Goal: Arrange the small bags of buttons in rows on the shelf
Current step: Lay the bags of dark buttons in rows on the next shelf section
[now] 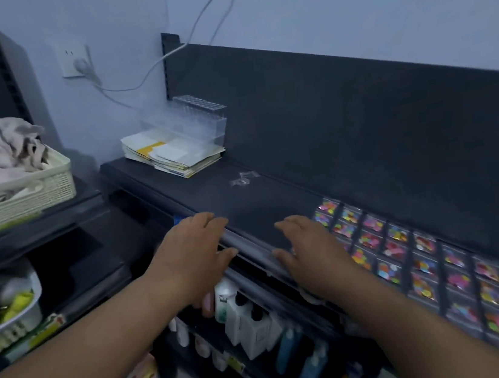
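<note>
Small clear bags of coloured buttons (423,264) lie in neat rows across the right part of the dark shelf (244,208). Two loose clear bags (244,179) rest alone near the shelf's middle, by the back panel. My left hand (193,253) hovers at the shelf's front edge with its fingers spread and nothing in it. My right hand (310,253) rests flat on the front edge just left of the rows, fingers apart, also without a bag. Its palm hides the nearest corner of the rows.
A stack of paper packets (174,154) and a clear plastic organiser (195,123) sit at the shelf's far left end. A cream basket with cloth (14,194) stands on the left unit. Bottles (253,321) fill the lower shelf. A cable (145,79) hangs on the wall.
</note>
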